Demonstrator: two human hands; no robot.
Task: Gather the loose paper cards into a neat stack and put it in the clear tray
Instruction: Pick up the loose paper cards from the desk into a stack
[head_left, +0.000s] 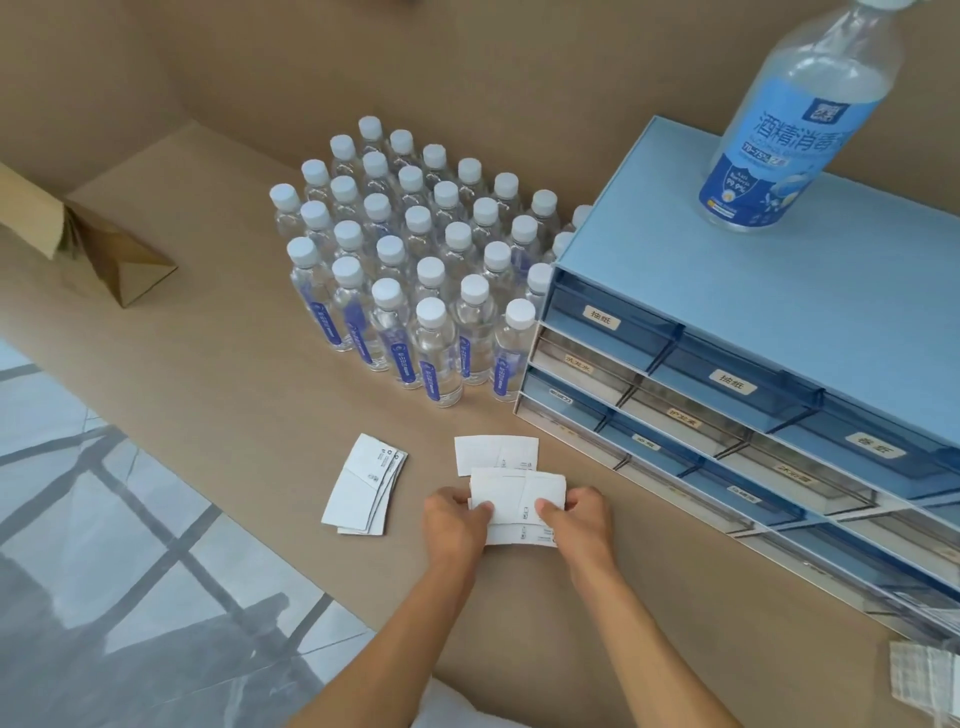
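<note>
Under both hands (457, 519), partly hidden paper cards (519, 493).

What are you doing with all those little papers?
A person is tidying paper cards on a brown table. Both hands, left hand and right hand, pinch the sides of a small stack, squaring it up. One more card lies just behind it, and another loose pile sits to the left, not gathered yet. Water bottles and a blue drawer unit stand behind. Nothing has gone into a tray yet.

Tall bottle's (795, 119) cap beyond the top edge
</note>
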